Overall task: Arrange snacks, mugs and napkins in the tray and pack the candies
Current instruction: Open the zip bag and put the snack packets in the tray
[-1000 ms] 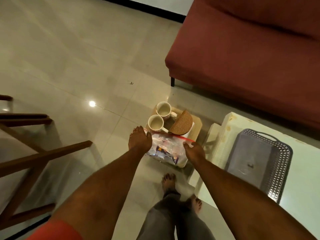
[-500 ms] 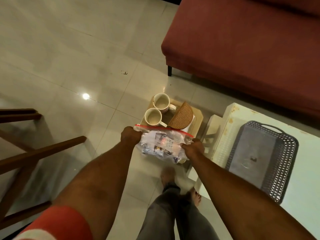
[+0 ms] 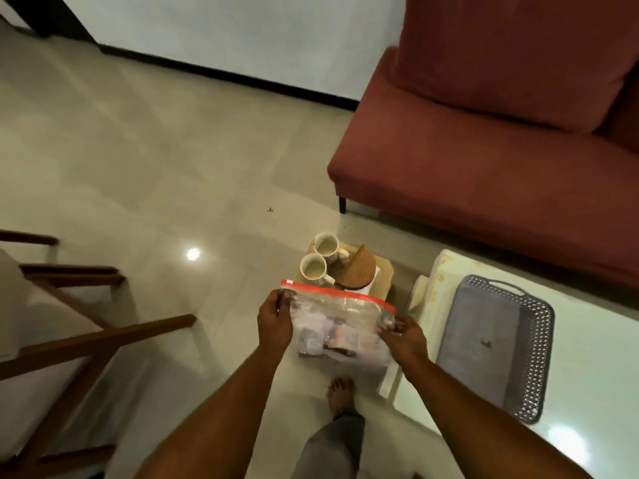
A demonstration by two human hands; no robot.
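A clear zip bag (image 3: pixel 340 326) with a red seal strip holds several wrapped candies. It hangs in the air above the floor. My left hand (image 3: pixel 275 321) grips its left upper corner and my right hand (image 3: pixel 403 337) grips its right upper corner. Behind the bag, two cream mugs (image 3: pixel 316 266) stand on a low wooden stool (image 3: pixel 383 271), beside a brown woven napkin holder (image 3: pixel 356 269). A grey perforated tray (image 3: pixel 484 344) lies on the pale table (image 3: pixel 587 375) at the right, with nothing in it.
A red sofa (image 3: pixel 484 160) fills the upper right. A wooden chair frame (image 3: pixel 86 340) stands at the left. Tiled floor (image 3: pixel 138 167) spreads between them. My bare foot (image 3: pixel 340 392) and grey trouser leg show below the bag.
Both hands closed on the bag's top corners and lifted it off the stool's front. The bag now hangs higher, stretched between the hands. The camera tilted up.
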